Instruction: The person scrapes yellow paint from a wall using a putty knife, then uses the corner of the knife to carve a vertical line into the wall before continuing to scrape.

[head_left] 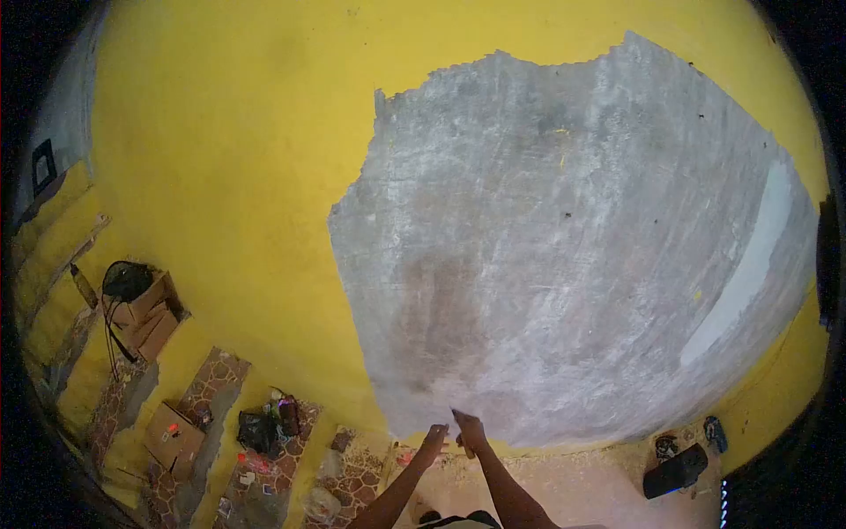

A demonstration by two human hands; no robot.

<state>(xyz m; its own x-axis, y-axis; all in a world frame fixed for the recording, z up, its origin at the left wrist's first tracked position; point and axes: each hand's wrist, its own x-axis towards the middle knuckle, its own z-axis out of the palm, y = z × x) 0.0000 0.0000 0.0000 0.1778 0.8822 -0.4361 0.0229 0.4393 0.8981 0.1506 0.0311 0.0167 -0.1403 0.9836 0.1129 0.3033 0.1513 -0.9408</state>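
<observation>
Before me stands a yellow wall [238, 176] with a large bare grey patch [529, 247] where the paint is off. My right hand [471, 433] is closed on a small dark pointed tool [455, 413], its tip up near the lower edge of the patch. The tool's exact kind is too small to make out. Close beside it, my left hand [435, 435] has its fingers curled together; whether anything is in them does not show. A brownish stain [436, 317] marks the patch above both hands.
Stairs with stone-pattern treads [286, 458] climb to the left. On them lie a cardboard box [172, 439], a black bag [256, 431] and another carton [152, 322] with a dark mesh item. A black speaker-like box [676, 472] sits on the floor at right.
</observation>
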